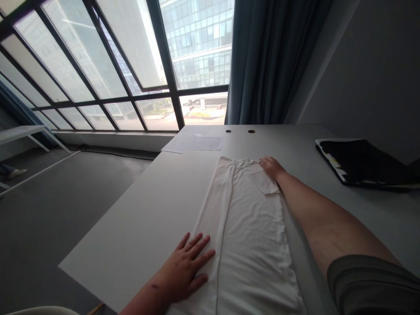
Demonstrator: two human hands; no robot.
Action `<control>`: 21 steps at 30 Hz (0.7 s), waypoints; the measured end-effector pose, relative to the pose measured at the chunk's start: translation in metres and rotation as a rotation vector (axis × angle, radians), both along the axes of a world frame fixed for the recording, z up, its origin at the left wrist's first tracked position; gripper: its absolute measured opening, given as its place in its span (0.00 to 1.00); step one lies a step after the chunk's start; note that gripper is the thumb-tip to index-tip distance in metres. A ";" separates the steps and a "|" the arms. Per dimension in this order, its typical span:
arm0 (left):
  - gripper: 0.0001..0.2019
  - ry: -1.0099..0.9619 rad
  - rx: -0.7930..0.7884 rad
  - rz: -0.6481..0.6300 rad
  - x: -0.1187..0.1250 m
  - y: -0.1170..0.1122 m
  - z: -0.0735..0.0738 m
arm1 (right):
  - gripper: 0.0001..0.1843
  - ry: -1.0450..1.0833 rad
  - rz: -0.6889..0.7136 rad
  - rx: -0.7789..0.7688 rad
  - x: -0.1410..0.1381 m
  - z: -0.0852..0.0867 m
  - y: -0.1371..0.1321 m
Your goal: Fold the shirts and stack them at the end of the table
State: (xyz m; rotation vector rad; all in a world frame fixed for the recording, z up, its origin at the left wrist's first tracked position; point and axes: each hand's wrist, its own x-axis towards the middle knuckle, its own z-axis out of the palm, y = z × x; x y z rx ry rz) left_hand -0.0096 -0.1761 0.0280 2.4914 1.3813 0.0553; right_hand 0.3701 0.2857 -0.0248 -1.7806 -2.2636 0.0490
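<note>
A white garment (252, 236) lies lengthwise on the white table (157, 205), with a long fold running down its left side and a pocket-like patch near its far right corner. My left hand (188, 267) rests flat with fingers spread on the folded left strip, close to me. At the far right corner, my right hand (271, 167) lies on the cloth with its fingers stretched out. Small wrinkles cross the middle of the fabric. The garment's near end runs out of the bottom of the view.
Papers (203, 142) lie at the table's far left corner, beside two round cable holes (251, 131). A dark pile (364, 162) sits on the right. Beyond are windows (197, 52) and a blue curtain (262, 61). A person's shoe (16, 173) shows at far left.
</note>
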 end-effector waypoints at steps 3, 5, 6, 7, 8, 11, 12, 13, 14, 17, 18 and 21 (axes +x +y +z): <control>0.28 0.000 0.021 0.048 0.013 0.006 0.006 | 0.29 0.051 0.024 0.016 0.042 -0.001 -0.033; 0.24 -0.028 0.042 0.056 0.036 0.013 0.014 | 0.31 0.082 0.038 0.012 0.051 -0.002 -0.049; 0.22 -0.051 0.048 0.029 0.052 0.017 0.018 | 0.31 0.093 0.048 0.000 0.051 -0.003 -0.054; 0.21 -0.074 0.044 -0.030 0.071 0.021 0.021 | 0.30 0.100 0.057 -0.018 0.049 -0.004 -0.057; 0.21 -0.092 0.025 -0.116 0.091 0.025 0.023 | 0.29 0.105 0.062 -0.040 0.047 -0.005 -0.059; 0.21 -0.099 -0.017 -0.465 0.153 0.034 0.026 | 0.28 0.110 0.036 -0.104 0.039 -0.009 -0.058; 0.21 -0.089 -0.013 -0.554 0.170 0.035 0.027 | 0.28 0.110 0.025 -0.123 0.038 -0.010 -0.058; 0.22 -0.070 -0.012 -0.622 0.185 0.036 0.027 | 0.28 0.111 0.018 -0.141 0.037 -0.010 -0.057; 0.22 -0.043 -0.019 -0.668 0.197 0.037 0.028 | 0.29 0.113 0.014 -0.157 0.036 -0.010 -0.057; 0.20 0.066 -0.083 -0.707 0.216 0.037 0.034 | 0.29 0.129 0.009 -0.190 0.036 -0.008 -0.057; 0.18 0.097 -0.105 -0.700 0.217 0.037 0.037 | 0.29 0.138 0.006 -0.198 0.036 -0.006 -0.057; 0.12 0.102 -0.129 -0.655 0.207 0.034 0.046 | 0.28 0.172 -0.013 -0.214 0.032 0.001 -0.053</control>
